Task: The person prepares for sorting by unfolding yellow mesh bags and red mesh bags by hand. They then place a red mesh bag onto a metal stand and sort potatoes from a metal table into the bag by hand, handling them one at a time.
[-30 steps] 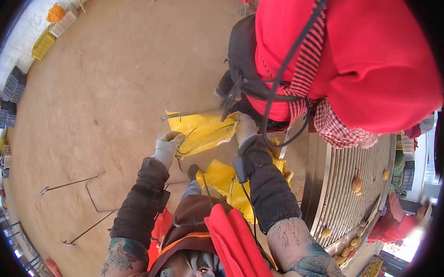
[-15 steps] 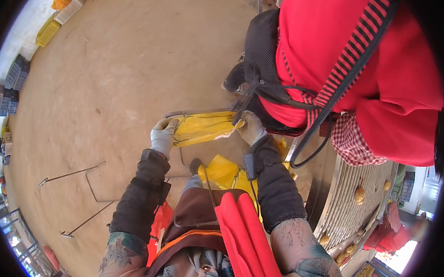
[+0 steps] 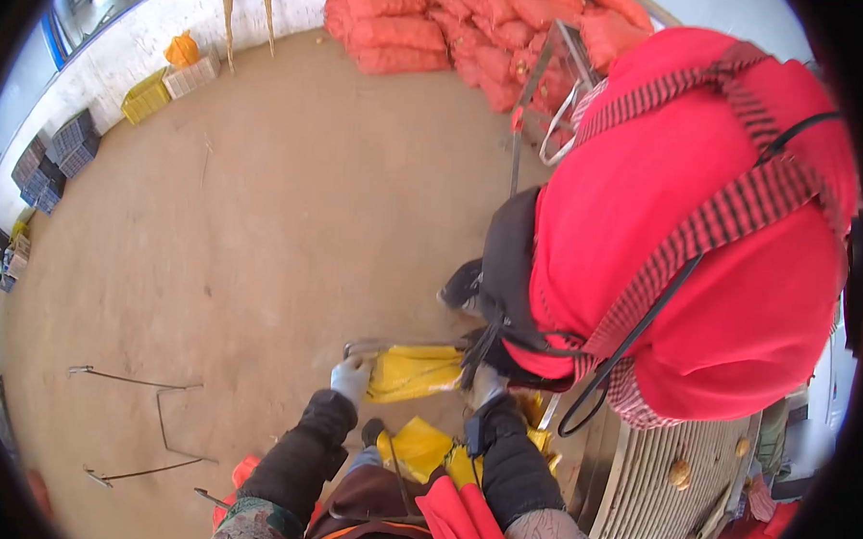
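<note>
A yellow sack (image 3: 412,375) is stretched flat between my two gloved hands, low in the middle of the head view. My left hand (image 3: 352,378) is closed on its left edge. My right hand (image 3: 487,385) grips its right end, partly hidden by a co-worker's dark hanging ties (image 3: 486,354). Along the sack's upper edge runs a thin metal rod (image 3: 375,344). Below lies more yellow sacking (image 3: 416,446), near my foot. A red cloth (image 3: 459,521) lies over my lap.
A co-worker in a red top (image 3: 683,242) bends close on the right. Beside them is a slatted roller conveyor (image 3: 667,501) with a few potato-like round items. A bent metal frame (image 3: 160,421) lies on the floor at left. Red filled sacks (image 3: 398,32) are piled at the back; crates (image 3: 74,143) line the wall.
My view has tilted up, bringing the red sack pile into sight. Hands and yellow sack now appear lower in the picture, still held together. The co-worker has bent further forward.
</note>
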Demonstrator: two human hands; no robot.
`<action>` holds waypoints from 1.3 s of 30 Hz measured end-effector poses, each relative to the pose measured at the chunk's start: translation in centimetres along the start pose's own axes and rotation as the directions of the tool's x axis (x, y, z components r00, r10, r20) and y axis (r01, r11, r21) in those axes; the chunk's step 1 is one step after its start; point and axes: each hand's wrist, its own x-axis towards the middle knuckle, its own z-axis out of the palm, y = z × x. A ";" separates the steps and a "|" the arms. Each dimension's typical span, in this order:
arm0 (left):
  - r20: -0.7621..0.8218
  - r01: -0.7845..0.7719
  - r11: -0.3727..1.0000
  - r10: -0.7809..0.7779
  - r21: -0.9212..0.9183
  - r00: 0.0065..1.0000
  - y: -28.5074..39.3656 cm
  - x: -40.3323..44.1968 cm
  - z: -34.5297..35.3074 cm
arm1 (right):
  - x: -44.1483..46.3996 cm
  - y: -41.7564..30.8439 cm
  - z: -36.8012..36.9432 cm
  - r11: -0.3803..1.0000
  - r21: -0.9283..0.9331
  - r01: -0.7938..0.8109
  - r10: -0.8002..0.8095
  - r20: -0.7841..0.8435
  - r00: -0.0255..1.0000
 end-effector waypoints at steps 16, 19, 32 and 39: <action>0.203 0.308 0.820 -0.237 -0.482 0.950 1.2 -4.3 -0.9 | -14.8 -9.1 7.9 -0.898 -0.150 0.413 0.048 0.900 0.433; 0.201 0.337 0.829 -0.274 -0.446 0.940 0.8 -3.3 -1.3 | -15.3 -9.8 9.0 -0.744 -0.173 0.645 0.550 0.389 0.739; 0.634 -0.756 -0.159 0.667 0.635 0.392 2.5 -1.9 -6.7 | -20.2 -11.3 13.7 -0.647 -0.361 0.672 0.481 0.491 0.726; 0.899 -0.923 -0.115 0.301 0.367 0.319 6.1 -5.0 -9.3 | -23.8 -14.6 11.5 -0.578 -0.416 0.702 0.464 0.539 0.702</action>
